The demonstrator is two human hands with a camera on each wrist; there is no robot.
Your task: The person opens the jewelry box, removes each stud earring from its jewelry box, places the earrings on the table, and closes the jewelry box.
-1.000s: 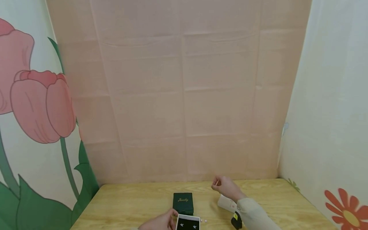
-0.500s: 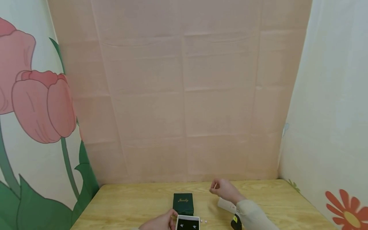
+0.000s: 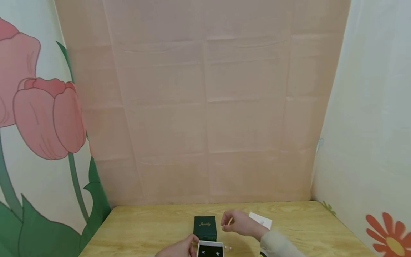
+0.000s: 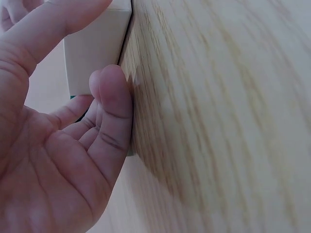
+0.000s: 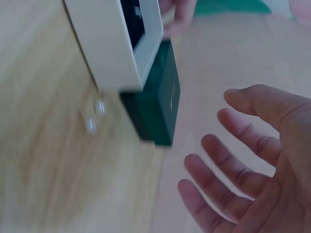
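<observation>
Clock directions are taken from the centre of the white box (image 5: 104, 53), head view, listed left to right.

At 9 o'clock, the left hand (image 3: 176, 248) holds the box by its left side, fingers curled against it. At 12 o'clock, just beyond, sits a green box (image 3: 205, 225) with gold lettering; contact between the boxes could not be confirmed. The white box stands lidless at the bottom of the head view, a star-shaped pair (image 3: 203, 252) on its black insert. At 3 o'clock, just outside its wall, lie two small pale beads (image 5: 100, 107). Between 1 and 2 o'clock, the right hand (image 3: 239, 223) is raised, fingers spread in the wrist view, nothing between them. At 2 o'clock, partly behind it, lies a white card (image 3: 260, 220).

Assessed risks: a low sleeve (image 3: 276, 242) could drag the card; a sideways push by the left hand could knock the beads and set them rolling; a tilt could unseat the stars.

Edges: the counter (image 3: 144, 228) meets the backdrop at 12 o'clock, leaving modest depth past the green box. Its near edge is out of view. The widest room for moving lies toward 10 o'clock.
</observation>
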